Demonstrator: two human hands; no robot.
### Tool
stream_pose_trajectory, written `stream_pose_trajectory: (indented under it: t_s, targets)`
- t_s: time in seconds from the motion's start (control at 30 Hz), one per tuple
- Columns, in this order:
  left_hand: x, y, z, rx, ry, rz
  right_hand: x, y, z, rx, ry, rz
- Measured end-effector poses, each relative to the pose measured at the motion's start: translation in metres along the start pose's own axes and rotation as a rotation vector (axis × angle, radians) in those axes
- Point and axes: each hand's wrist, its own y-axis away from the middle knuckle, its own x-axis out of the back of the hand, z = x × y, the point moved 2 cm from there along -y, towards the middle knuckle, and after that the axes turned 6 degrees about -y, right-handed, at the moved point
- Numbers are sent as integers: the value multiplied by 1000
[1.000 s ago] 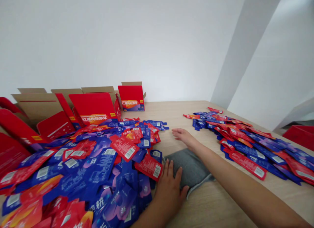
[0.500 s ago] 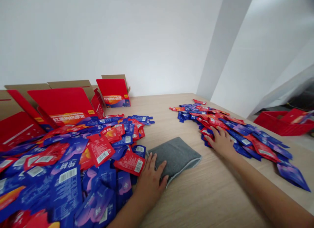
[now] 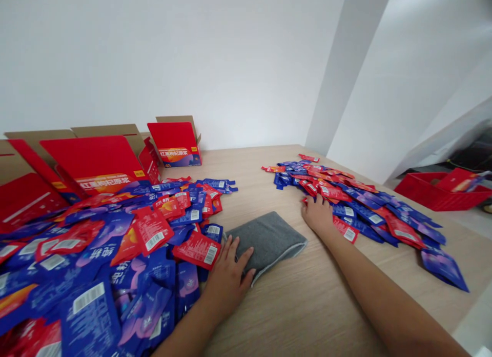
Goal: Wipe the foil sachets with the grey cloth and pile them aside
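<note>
The grey cloth (image 3: 269,241) lies flat on the pale wood tabletop (image 3: 265,193), between the left pile (image 3: 146,229) and the right pile (image 3: 357,198) — a dark, folded-looking piece with slanting sides and a lighter, slightly fuzzy edge along its near right side. The left hand (image 3: 228,277) rests on its left corner, fingers spread apart, palm down, right beside the left pile. The right hand (image 3: 318,216) touches the near left edge of the right pile, its fingertips at a red sachet; whether its grip is apart or closed on that sachet, I cannot tell. Both piles mix glossy red and blue sachets, many with white barcode patches, some with orange or purple swirls. Open red boxes (image 3: 96,164) with brown inner flaps stand behind the left pile, and a red bin (image 3: 442,193) sits beyond the tabletop at the right.
</note>
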Motion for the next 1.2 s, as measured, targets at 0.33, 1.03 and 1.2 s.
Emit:
stream_pose_trajectory:
  t_s: [0.33, 1.03, 1.2]
  targets:
    - [4, 1, 3, 13, 18, -42, 10, 0, 10, -51, -119, -102]
    - [12, -2, 5, -19, 56, -5, 15, 15, -97, 681, -545, -129]
    - [7, -1, 4, -36, 23, -11, 1, 1, -174, 789, -360, -366]
